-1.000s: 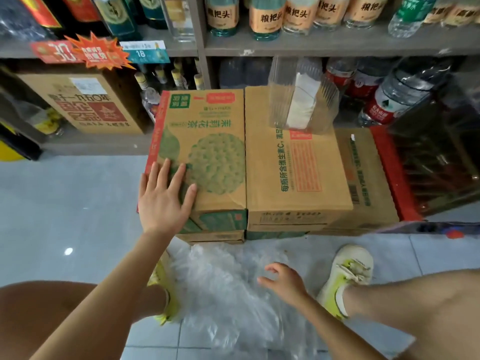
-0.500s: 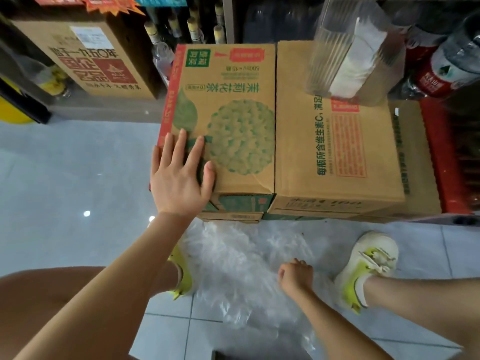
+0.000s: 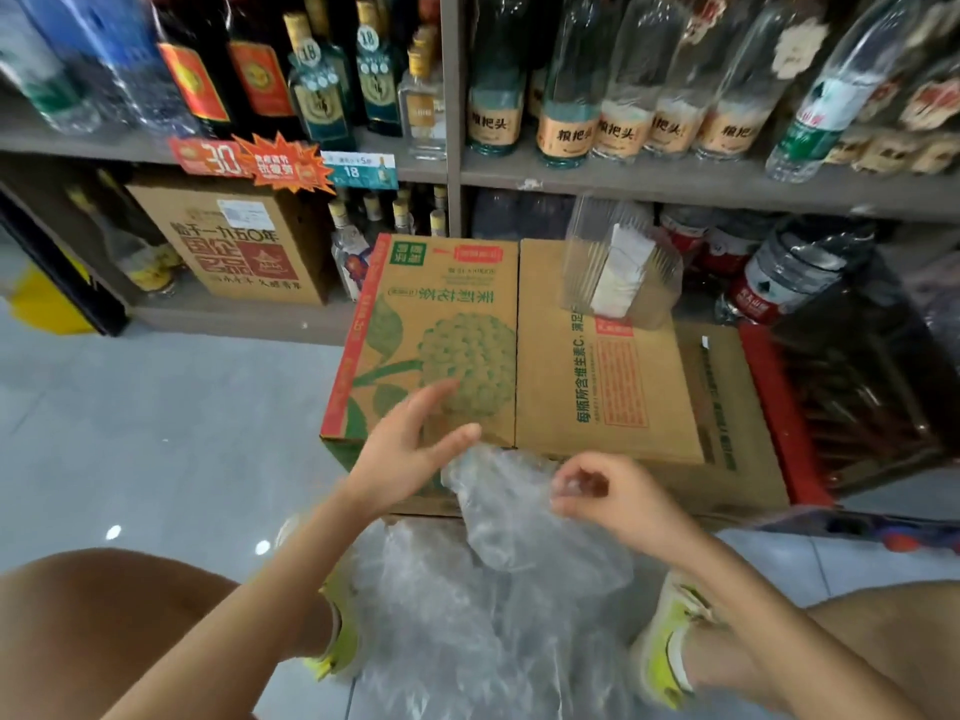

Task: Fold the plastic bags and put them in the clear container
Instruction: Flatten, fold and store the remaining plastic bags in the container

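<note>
At the front edge of the green-printed box (image 3: pixel 431 330), between the two hands: one plastic bag (image 3: pixel 511 517), clear and crumpled, held up off the floor, its top level with that edge.

Right hand (image 3: pixel 615 498): fingers curled, fingertips and thumb pinching the bag's upper right edge.

Left hand (image 3: pixel 408 449): spread, fingers straight and apart, over the front corner of the green-printed box. The thumb tip is just beside the bag's top left. Whether it touches the film is not clear through the blur.

Below the held bag: pile of plastic bags (image 3: pixel 441 631), clear, loose and unfolded, on the tiled floor (image 3: pixel 156 433). It lies between the person's two yellow and white shoes, left shoe (image 3: pixel 340 641) and right shoe (image 3: pixel 667 639).

Behind the hands: two cardboard boxes side by side, touching. The green-printed box is on the left, with a red strip down its left edge. The brown box (image 3: pixel 602 397) is on the right, with green and red print on top.

On the far end of the brown box: clear container (image 3: pixel 618 267), ribbed plastic walls, upright, with a white folded item (image 3: pixel 621 275) standing on edge inside.

Right of the boxes: red crate (image 3: pixel 779 407), dark contents.

Behind all: grey shelf (image 3: pixel 675 181).
- Upper level: bottles (image 3: pixel 571 96) in rows.
- Lower level, right: large water bottles (image 3: pixel 795 272).
- Lower level, left: brown carton (image 3: pixel 244 246).
- Shelf edge: price tags (image 3: pixel 291 163).
</note>
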### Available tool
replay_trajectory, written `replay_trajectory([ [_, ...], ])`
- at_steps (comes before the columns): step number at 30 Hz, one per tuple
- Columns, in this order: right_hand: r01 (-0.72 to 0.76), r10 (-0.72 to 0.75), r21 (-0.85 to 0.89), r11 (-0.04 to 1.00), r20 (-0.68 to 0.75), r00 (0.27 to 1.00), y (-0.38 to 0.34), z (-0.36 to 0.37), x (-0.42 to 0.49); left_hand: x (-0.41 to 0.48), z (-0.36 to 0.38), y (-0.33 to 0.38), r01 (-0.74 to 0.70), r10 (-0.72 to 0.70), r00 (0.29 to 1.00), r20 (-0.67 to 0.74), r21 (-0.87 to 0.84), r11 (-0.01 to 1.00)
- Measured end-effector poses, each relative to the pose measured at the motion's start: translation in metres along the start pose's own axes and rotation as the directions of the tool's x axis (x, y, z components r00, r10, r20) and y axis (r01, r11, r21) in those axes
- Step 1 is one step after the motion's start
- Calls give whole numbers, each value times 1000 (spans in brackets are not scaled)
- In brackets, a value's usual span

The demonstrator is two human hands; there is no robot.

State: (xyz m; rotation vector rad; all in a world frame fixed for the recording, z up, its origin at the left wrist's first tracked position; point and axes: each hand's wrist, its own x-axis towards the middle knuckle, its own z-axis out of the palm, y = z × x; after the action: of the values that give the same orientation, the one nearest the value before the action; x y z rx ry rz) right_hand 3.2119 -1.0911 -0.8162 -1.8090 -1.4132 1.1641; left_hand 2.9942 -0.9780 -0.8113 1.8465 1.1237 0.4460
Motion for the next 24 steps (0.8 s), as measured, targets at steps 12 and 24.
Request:
replay_trajectory([
  [12, -22, 21, -3, 1000, -222, 975, -27, -51, -18, -18, -16, 30, -29, 26, 1000, -12, -464, 886],
  [24, -96, 96, 150, 984, 4, 995, -85, -45, 17, -15, -49, 62, -174, 172, 984, -40, -392, 903],
])
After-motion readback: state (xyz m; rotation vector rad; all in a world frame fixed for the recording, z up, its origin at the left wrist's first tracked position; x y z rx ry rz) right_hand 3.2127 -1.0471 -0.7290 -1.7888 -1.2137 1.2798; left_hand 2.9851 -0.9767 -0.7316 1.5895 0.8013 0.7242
